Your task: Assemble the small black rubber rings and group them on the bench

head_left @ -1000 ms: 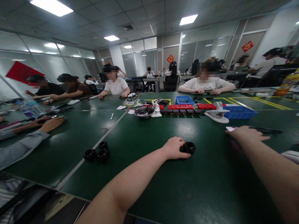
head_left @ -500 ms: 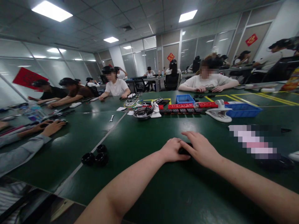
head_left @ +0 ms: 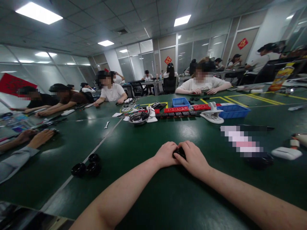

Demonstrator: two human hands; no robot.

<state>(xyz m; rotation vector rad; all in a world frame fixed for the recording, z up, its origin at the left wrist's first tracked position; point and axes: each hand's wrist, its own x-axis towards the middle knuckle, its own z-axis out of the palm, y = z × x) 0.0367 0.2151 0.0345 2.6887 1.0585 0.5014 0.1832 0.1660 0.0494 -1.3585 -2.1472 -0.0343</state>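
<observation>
A small, glossy black rounded piece (head_left: 179,153) is between my two hands at the table's middle. My left hand (head_left: 166,155) wraps round its left side, with the fingertips partly hidden. From the right, my right hand (head_left: 193,157) has closed on the same piece, its thumb lying across the near side. The piece's underside and much of its outline are covered, so its exact kind does not show. Off to the left, three shiny black round, cup-like pieces (head_left: 93,168) stand together beside the pale line on the table.
A small wrench (head_left: 106,125) lies at the left centre. Cables, red power strips (head_left: 176,109), a white clamp (head_left: 213,115) and blue bins (head_left: 233,111) stretch across the back. At right are a pen (head_left: 257,128) and a white case (head_left: 286,153). Co-workers' hands (head_left: 42,137) are at far left.
The view has swung a little to the right. My right hand's raised fingers have come down round the black piece, and more of the piece shows between my hands.
</observation>
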